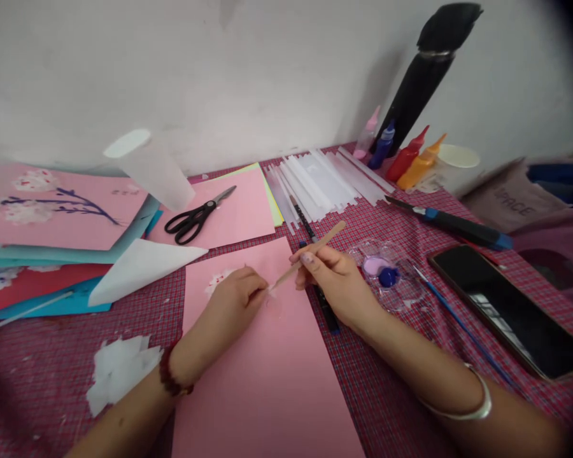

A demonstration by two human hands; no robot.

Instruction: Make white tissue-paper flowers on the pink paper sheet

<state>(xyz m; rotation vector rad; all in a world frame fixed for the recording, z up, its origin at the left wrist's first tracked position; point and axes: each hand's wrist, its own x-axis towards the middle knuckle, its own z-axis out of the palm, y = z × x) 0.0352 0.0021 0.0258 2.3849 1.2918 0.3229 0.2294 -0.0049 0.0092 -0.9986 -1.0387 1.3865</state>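
Observation:
My right hand (341,283) grips a flat wooden craft stick (331,236) between thumb and fingers, its lower end slanting down to the left. That end meets the fingertips of my left hand (233,302), which are pinched together; whatever is between them is too small to make out. Both hands are over a pink sheet of paper (262,394). On the sheet, a white blossom with red specks (218,278) is partly hidden behind my left hand. Faint wet-looking marks (274,308) show just below the stick's tip.
Scissors (203,213), glue sticks (310,184) and paint bottles (417,159) lie or stand toward the wall. At right are a paint palette (379,270), a blue brush (458,318), a cutter (458,226) and a phone (510,305). Painted sheets (76,222) and white scraps (124,369) are left.

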